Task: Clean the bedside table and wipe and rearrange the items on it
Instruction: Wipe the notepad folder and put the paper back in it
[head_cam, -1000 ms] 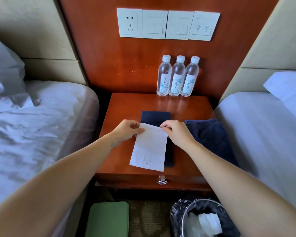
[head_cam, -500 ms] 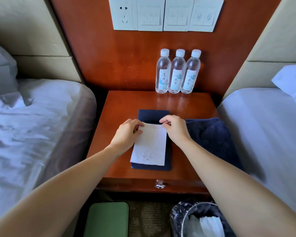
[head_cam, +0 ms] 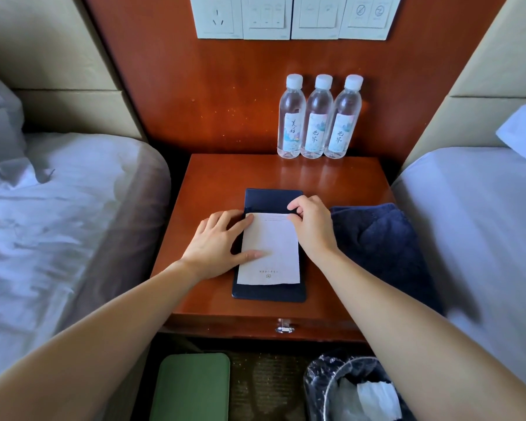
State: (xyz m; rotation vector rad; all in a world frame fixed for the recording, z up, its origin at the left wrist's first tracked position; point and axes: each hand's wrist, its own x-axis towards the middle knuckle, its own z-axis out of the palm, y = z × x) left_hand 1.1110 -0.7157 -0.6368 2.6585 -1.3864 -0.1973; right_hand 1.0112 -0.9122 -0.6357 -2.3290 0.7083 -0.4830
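A white notepad (head_cam: 271, 250) lies on a dark blue holder (head_cam: 269, 291) in the middle of the wooden bedside table (head_cam: 213, 177). My left hand (head_cam: 216, 244) rests flat on the pad's left edge with fingers straight. My right hand (head_cam: 312, 223) pinches the pad's top right corner at the holder's upper band. A folded dark blue cloth (head_cam: 380, 238) lies on the table's right side, just right of my right hand. Three water bottles (head_cam: 318, 117) stand in a row at the back against the wood panel.
White beds flank the table: bed at left (head_cam: 58, 226), bed at right (head_cam: 480, 226). Wall switches and a socket (head_cam: 289, 16) sit above. Below the table are a green flat object (head_cam: 192, 387) and a lined waste bin (head_cam: 359, 390) with white paper in it. A drawer knob (head_cam: 284, 329) faces front.
The notepad has moved up and squared onto the blue holder. My left hand went from pinching its top corner to lying flat on its left edge. The view has drawn closer.
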